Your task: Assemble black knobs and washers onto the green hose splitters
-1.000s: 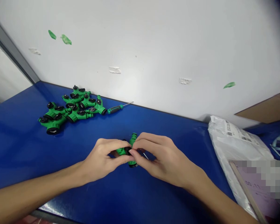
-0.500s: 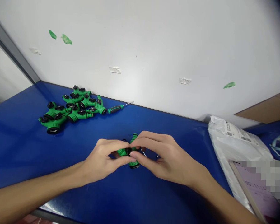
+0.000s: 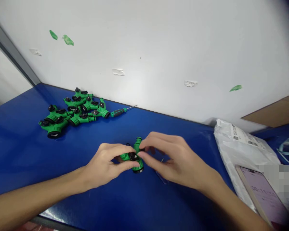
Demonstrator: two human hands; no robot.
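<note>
A green Y-shaped hose splitter with black fittings is above the middle of the blue table. My left hand is closed on its left branch, fingers above and thumb below, beside a black valve knob that has a small light spot in its centre. At the splitter's right side, my right hand pinches a small dark part between thumb and fingertips; most of it is hidden. A tiny metallic piece, perhaps a screw, shows just behind my right thumb.
Several green hose splitters lie heaped at the back left, with a screwdriver beside them near the white wall. On the right are a white plastic parcel and a phone showing a timer.
My right hand has shifted slightly right and up, off the black knob, uncovering it. A thin metal shaft seen under my right fingers is no longer visible there. My left hand stays put.
</note>
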